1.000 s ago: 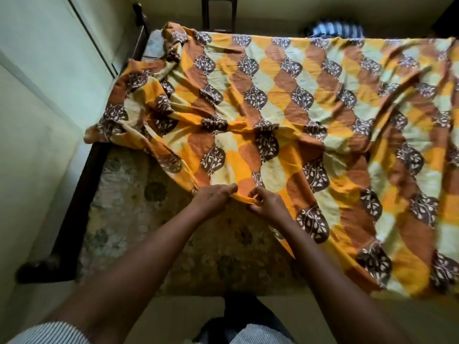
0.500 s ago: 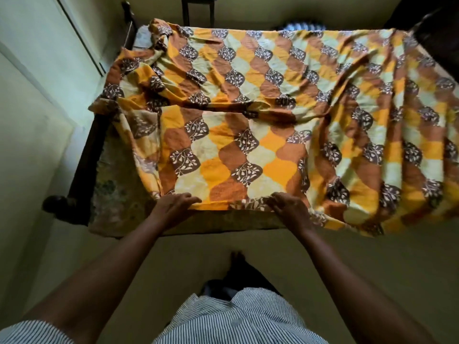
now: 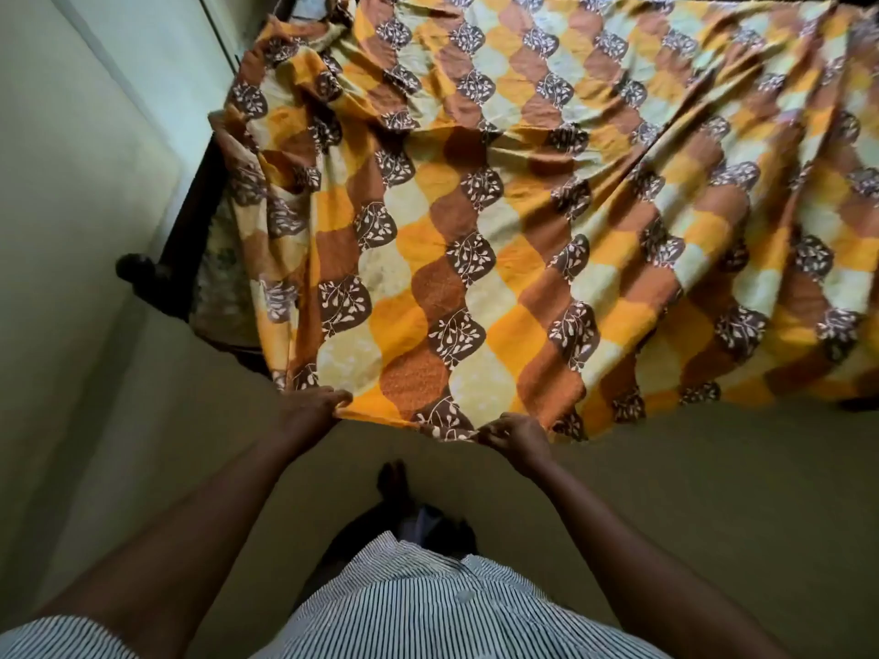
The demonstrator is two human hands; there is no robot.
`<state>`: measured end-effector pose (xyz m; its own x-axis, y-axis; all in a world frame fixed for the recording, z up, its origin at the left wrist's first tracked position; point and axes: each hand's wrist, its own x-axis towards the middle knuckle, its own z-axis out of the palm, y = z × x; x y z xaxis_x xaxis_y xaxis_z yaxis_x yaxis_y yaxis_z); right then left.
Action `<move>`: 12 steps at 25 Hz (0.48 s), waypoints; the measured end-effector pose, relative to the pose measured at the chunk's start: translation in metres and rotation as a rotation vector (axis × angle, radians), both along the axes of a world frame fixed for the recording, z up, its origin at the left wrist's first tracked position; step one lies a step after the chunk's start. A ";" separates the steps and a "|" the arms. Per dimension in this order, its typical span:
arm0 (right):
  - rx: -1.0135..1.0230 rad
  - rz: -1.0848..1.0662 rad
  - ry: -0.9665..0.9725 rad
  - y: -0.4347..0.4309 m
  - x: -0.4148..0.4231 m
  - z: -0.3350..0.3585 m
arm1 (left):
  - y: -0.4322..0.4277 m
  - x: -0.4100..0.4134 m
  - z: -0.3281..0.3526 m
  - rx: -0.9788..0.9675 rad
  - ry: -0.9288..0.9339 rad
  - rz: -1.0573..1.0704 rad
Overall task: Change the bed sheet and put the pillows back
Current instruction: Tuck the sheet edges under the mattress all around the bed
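Note:
An orange, yellow and brown bed sheet (image 3: 523,221) with leaf prints lies spread over the bed, wrinkled at the far left. Its near edge hangs past the foot of the bed. My left hand (image 3: 311,409) pinches that edge at the left. My right hand (image 3: 516,435) grips the same edge a little further right. A strip of patterned mattress (image 3: 216,278) shows at the left, beside the sheet. No pillows are in view.
The dark wooden bed frame (image 3: 157,278) with a round post stands at the left, close to the pale green wall (image 3: 71,206). Bare floor (image 3: 713,492) lies between me and the bed. My striped shirt (image 3: 428,606) and a foot fill the bottom.
Both hands have pulled the sheet's edge toward me, past the foot of the bed. The sheet now covers most of the mattress that was bare before. I have stepped back.

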<state>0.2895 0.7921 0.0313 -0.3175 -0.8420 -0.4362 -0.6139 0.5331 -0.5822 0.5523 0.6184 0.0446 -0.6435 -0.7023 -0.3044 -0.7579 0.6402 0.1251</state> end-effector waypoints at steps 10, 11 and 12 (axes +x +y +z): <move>0.161 0.130 -0.144 -0.030 0.004 -0.001 | 0.036 -0.004 -0.006 0.328 -0.039 0.198; 0.145 0.133 -0.148 -0.044 0.006 0.003 | 0.032 -0.005 -0.005 0.350 0.028 0.258; 0.125 0.144 -0.158 -0.061 0.009 0.008 | 0.025 -0.004 -0.006 0.369 0.091 0.332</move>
<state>0.2981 0.7315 0.0392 -0.1178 -0.8101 -0.5743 -0.5951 0.5206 -0.6122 0.5481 0.6434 0.0387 -0.4392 -0.7299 -0.5239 -0.8887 0.2674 0.3725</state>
